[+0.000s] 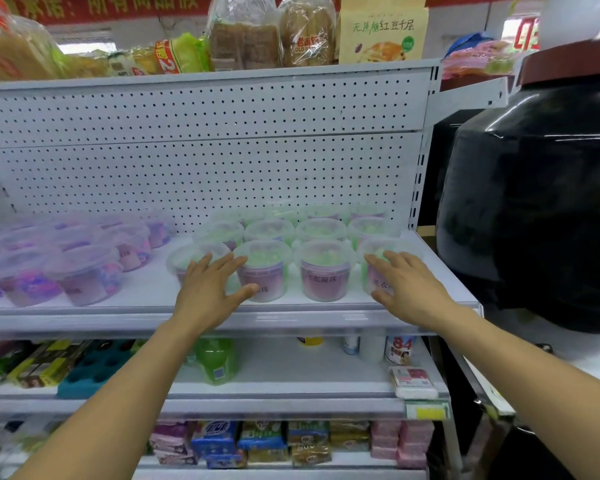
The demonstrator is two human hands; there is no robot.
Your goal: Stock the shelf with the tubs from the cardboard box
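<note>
Both hands reach onto the shelf (326, 308), fingers spread: the left hand (211, 285) against the front-row tubs (323, 270), the right hand (407, 284) on the rightmost tub (374, 258); neither grips anything

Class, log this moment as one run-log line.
left hand: open, against front-left tub | right hand: open, against front-right tub | shelf: tubs in rows
</note>
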